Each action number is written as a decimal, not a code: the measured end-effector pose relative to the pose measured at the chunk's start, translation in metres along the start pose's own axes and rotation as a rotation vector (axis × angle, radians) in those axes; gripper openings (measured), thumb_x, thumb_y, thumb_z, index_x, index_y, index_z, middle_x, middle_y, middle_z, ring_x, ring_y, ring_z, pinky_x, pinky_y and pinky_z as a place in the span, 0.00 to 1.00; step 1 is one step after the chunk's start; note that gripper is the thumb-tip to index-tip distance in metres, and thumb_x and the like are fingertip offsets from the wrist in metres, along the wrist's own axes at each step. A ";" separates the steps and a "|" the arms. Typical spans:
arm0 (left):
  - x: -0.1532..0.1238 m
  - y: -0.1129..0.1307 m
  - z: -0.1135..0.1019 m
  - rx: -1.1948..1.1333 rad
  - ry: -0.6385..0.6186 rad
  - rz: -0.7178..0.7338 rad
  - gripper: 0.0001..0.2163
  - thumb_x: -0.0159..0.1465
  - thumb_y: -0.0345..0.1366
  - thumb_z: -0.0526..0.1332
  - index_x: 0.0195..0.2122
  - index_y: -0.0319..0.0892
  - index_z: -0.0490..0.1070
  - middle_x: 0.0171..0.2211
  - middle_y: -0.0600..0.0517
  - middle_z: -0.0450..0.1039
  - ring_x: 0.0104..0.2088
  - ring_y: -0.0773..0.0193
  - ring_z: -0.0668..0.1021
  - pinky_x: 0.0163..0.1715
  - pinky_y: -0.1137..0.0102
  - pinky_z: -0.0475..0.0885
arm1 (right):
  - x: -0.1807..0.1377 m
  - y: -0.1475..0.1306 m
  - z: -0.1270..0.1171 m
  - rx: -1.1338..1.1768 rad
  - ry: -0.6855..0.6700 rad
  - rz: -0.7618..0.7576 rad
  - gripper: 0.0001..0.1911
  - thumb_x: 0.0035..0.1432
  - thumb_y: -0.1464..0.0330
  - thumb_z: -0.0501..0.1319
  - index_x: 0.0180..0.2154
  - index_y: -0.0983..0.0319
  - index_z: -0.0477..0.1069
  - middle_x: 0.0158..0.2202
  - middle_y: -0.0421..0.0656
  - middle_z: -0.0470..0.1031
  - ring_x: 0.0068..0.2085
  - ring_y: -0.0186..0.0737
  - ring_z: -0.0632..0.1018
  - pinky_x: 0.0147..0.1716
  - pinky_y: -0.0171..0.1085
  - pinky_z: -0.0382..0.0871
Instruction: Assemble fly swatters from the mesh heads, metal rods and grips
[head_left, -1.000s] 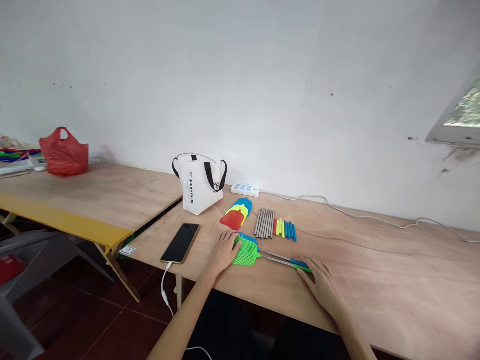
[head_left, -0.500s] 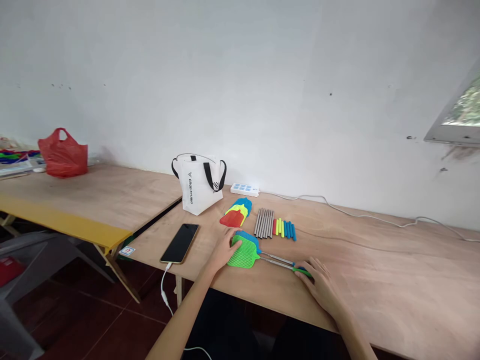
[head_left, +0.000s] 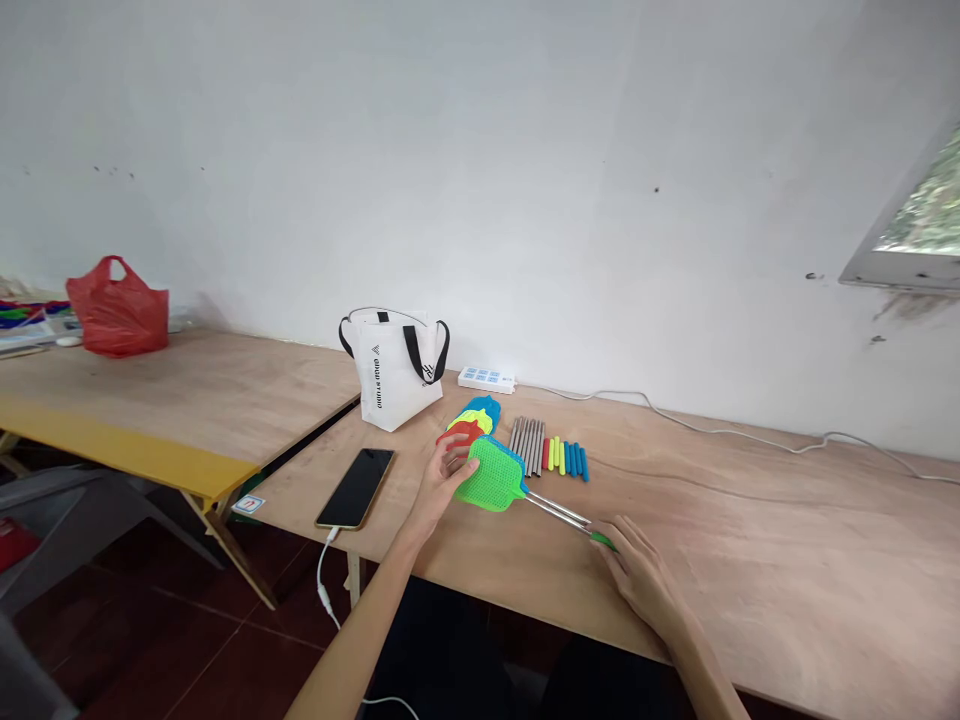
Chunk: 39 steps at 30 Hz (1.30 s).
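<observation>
My left hand [head_left: 437, 482] pinches the left edge of a green fly-swatter head [head_left: 486, 476], lifted off the wooden table [head_left: 750, 560], with a blue swatter head just behind it. The swatters' metal rods [head_left: 556, 512] run right to green and blue grips under my right hand [head_left: 637, 572], whose fingers close over the grip ends. Behind lie loose swatter heads, red, yellow and blue [head_left: 471, 421], a row of metal rods [head_left: 527, 444] and coloured grips [head_left: 564, 456].
A black phone [head_left: 357, 486] with a white cable lies left of my left hand. A white tote bag [head_left: 394, 368] and a power strip [head_left: 487, 379] stand near the wall. A red plastic bag [head_left: 117, 307] sits on the neighbouring table [head_left: 150, 400]. A gap separates the two tables.
My left hand has raised the green and blue swatter heads off the table and tilted them up toward the back; my right hand stays on the grips.
</observation>
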<state>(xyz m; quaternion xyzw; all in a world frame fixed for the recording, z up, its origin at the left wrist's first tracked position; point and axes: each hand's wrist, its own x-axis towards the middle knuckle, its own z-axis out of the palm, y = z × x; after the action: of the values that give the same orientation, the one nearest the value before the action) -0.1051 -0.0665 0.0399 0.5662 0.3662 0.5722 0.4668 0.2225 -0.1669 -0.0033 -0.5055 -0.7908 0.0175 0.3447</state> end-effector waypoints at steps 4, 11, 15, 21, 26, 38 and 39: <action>0.003 -0.005 -0.005 -0.033 0.012 -0.072 0.24 0.65 0.53 0.61 0.56 0.43 0.65 0.53 0.43 0.75 0.51 0.56 0.79 0.49 0.62 0.76 | -0.003 0.011 0.000 0.074 0.098 0.101 0.15 0.71 0.57 0.50 0.46 0.54 0.73 0.45 0.46 0.78 0.47 0.47 0.78 0.48 0.44 0.73; -0.004 -0.025 -0.008 0.301 -0.181 -0.115 0.16 0.65 0.51 0.60 0.44 0.43 0.74 0.45 0.48 0.78 0.47 0.58 0.79 0.51 0.63 0.74 | -0.001 0.050 -0.022 0.010 0.364 0.585 0.22 0.62 0.49 0.53 0.46 0.56 0.73 0.40 0.46 0.80 0.41 0.49 0.79 0.39 0.43 0.71; -0.011 -0.021 -0.003 0.481 -0.269 -0.039 0.13 0.68 0.46 0.57 0.42 0.45 0.76 0.43 0.50 0.79 0.45 0.59 0.79 0.49 0.65 0.73 | 0.016 0.085 -0.036 -0.165 0.265 0.720 0.20 0.62 0.54 0.50 0.46 0.57 0.72 0.41 0.45 0.80 0.39 0.47 0.79 0.35 0.40 0.68; -0.011 -0.019 -0.001 0.556 -0.275 0.012 0.13 0.70 0.45 0.55 0.42 0.45 0.76 0.44 0.49 0.79 0.43 0.59 0.78 0.46 0.66 0.73 | 0.036 0.112 -0.028 -0.435 0.112 0.797 0.18 0.63 0.63 0.49 0.47 0.59 0.73 0.43 0.52 0.78 0.44 0.52 0.77 0.39 0.46 0.68; -0.012 -0.021 0.000 0.584 -0.287 0.034 0.13 0.70 0.44 0.54 0.41 0.45 0.75 0.44 0.50 0.78 0.44 0.59 0.78 0.46 0.66 0.73 | 0.034 0.112 -0.017 -0.570 0.078 0.773 0.21 0.64 0.66 0.47 0.51 0.62 0.73 0.50 0.57 0.74 0.55 0.59 0.72 0.48 0.54 0.66; -0.012 -0.024 0.001 0.648 -0.310 0.094 0.12 0.71 0.41 0.54 0.41 0.45 0.76 0.44 0.48 0.75 0.46 0.59 0.77 0.49 0.65 0.73 | 0.027 0.111 -0.018 -0.637 0.042 0.718 0.22 0.64 0.65 0.49 0.54 0.62 0.72 0.50 0.54 0.74 0.53 0.55 0.73 0.46 0.49 0.68; -0.012 -0.024 0.001 0.652 -0.310 0.096 0.12 0.71 0.41 0.53 0.41 0.45 0.76 0.45 0.48 0.75 0.46 0.59 0.77 0.49 0.64 0.73 | 0.027 0.109 -0.017 -0.644 0.044 0.715 0.22 0.64 0.65 0.49 0.54 0.62 0.72 0.50 0.55 0.74 0.53 0.55 0.73 0.47 0.49 0.68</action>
<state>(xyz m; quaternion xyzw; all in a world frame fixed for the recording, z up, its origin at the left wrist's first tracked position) -0.1021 -0.0714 0.0136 0.7817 0.4275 0.3539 0.2844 0.3118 -0.0972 -0.0170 -0.8271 -0.5251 -0.1215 0.1595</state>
